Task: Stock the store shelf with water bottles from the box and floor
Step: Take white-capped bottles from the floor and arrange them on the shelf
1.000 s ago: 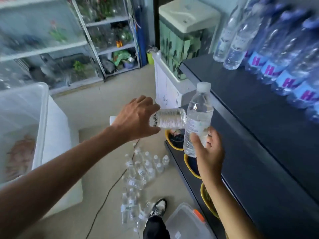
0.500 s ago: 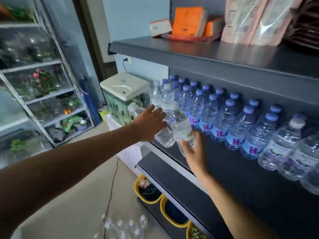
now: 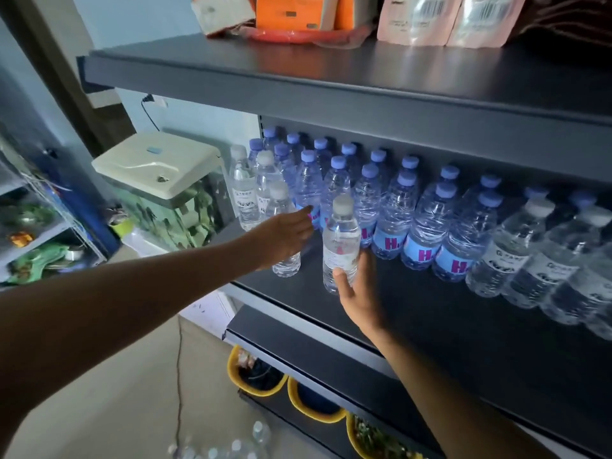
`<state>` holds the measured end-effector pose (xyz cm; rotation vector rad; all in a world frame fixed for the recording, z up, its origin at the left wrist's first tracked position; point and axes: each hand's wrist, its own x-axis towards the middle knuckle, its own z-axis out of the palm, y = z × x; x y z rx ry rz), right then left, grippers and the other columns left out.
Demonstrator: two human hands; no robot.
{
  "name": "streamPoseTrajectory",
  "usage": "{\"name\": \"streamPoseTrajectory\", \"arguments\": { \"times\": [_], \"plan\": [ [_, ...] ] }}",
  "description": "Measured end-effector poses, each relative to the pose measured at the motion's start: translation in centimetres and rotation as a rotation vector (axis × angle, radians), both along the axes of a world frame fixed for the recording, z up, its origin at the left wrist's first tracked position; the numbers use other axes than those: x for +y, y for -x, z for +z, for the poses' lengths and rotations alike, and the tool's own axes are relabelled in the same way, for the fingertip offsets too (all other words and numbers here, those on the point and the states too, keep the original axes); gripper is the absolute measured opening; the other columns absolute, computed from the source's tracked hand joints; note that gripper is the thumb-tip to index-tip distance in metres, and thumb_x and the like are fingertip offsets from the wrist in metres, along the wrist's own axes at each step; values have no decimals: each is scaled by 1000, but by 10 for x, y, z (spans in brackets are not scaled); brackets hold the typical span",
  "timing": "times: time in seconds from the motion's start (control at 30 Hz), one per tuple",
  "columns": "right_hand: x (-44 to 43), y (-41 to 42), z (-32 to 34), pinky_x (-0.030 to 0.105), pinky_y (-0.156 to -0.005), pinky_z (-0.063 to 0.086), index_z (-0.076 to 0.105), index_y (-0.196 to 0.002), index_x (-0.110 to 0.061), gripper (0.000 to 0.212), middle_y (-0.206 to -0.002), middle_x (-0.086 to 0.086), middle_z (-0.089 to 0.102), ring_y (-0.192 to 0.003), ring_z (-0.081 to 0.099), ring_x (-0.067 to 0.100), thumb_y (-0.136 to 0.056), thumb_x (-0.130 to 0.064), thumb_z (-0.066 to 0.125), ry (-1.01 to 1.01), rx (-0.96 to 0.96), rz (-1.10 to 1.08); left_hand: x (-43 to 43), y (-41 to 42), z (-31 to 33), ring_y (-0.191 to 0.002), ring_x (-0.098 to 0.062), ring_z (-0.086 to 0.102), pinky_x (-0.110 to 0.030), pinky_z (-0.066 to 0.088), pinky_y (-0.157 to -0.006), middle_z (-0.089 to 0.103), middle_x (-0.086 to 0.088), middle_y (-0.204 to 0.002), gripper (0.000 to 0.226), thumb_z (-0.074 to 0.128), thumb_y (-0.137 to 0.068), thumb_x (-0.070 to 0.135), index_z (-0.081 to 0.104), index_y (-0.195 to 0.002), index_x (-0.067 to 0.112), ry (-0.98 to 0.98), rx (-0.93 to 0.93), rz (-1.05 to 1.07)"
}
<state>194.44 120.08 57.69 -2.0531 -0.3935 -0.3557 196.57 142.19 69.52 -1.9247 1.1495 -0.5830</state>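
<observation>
Nearest on the dark shelf [image 3: 430,326], an upright water bottle [image 3: 341,236] is clasped low by the right hand [image 3: 359,293]. Just beyond, a second bottle [image 3: 286,265] is covered by the left hand [image 3: 281,238]; its grip cannot be judged. Blue-capped bottles [image 3: 427,233] are ranked behind.

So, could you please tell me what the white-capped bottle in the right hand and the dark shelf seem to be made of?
Clear white-capped water bottle: thin glossy plastic, see-through with ribbed walls. Dark grey shelf board: probably painted metal, satin; it shows soft reflections, though laminate is possible.
</observation>
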Motion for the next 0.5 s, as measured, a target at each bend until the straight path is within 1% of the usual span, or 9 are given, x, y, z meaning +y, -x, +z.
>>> {"name": "streamPoseTrajectory", "arguments": {
  "times": [0.1, 0.17, 0.2, 0.23, 0.27, 0.3, 0.37, 0.4, 0.5],
  "plan": [
    [-3, 1, -1, 42, -100, 47, 43, -140, -5, 55, -127, 13, 53, -116, 54, 28, -98, -40, 51, -6, -6, 13, 3, 2, -3, -100, -33, 73, -50, 29, -115, 75, -8, -86, 13, 65, -80, 11, 78, -78, 12, 123, -2, -56],
    [-1, 2, -1, 46, -98, 49, 43, -138, -8, 51, -124, 13, 54, -112, 56, 29, -98, -40, 51, -1, -10, 0, 2, 13, -1, -113, -36, 69, -51, 20, -122, 76, -13, -99, 29, 51, -88, 12, 80, -89, 8, 214, -6, -37],
    [0, 4, 1, 49, -96, 50, 42, -137, -11, 50, -123, 13, 54, -112, 56, 30, -98, -40, 51, -8, -5, -6, 3, 22, -4, -122, -39, 64, -52, 15, -125, 74, -17, -110, 30, 51, -89, 13, 79, -99, 6, 272, 50, -68],
    [2, 4, 0, 52, -95, 50, 42, -137, -12, 50, -124, 12, 55, -112, 57, 30, -97, -40, 52, -22, 0, -11, 3, 34, -8, -128, -41, 59, -53, 14, -125, 70, -19, -120, 29, 58, -88, 16, 76, -108, 5, 333, 140, -84],
    [2, 5, 1, 53, -95, 50, 43, -139, -12, 52, -126, 11, 55, -114, 58, 30, -96, -40, 54, -36, 9, -15, 2, 49, -14, -130, -40, 57, -53, 20, -123, 68, -18, -124, 29, 65, -86, 21, 74, -110, 8, 396, 214, -76],
    [3, 6, 1, 53, -97, 50, 43, -142, -12, 56, -129, 9, 55, -117, 59, 28, -94, -38, 57, -59, 20, -20, 1, 64, -24, -124, -38, 59, -51, 30, -117, 68, -15, -121, 27, 68, -85, 29, 74, -105, 13, 475, 261, -47],
    [3, 10, 3, 52, -103, 49, 40, -148, -15, 68, -137, 5, 52, -126, 57, 24, -87, -30, 66, -165, 43, -51, -1, 88, -45, -98, -33, 65, -43, 44, -93, 65, -6, -100, 29, 67, -84, 45, 71, -89, 16, 801, 293, 114],
    [4, 13, 4, 51, -104, 49, 39, -149, -16, 74, -138, 4, 51, -128, 56, 22, -83, -28, 70, -220, 51, -86, -3, 94, -54, -88, -30, 63, -40, 46, -83, 63, -3, -93, 36, 65, -83, 52, 68, -85, 16, 1011, 291, 260],
    [14, 16, 7, 50, -99, 51, 44, -143, -21, 81, -131, 0, 47, -119, 57, 20, -72, -39, 79, -262, 53, -239, -12, 92, -74, -80, -17, 53, -33, 44, -66, 51, 6, -92, 53, 71, -77, 67, 52, -94, 20, 1489, 398, 829]
  ]
}}
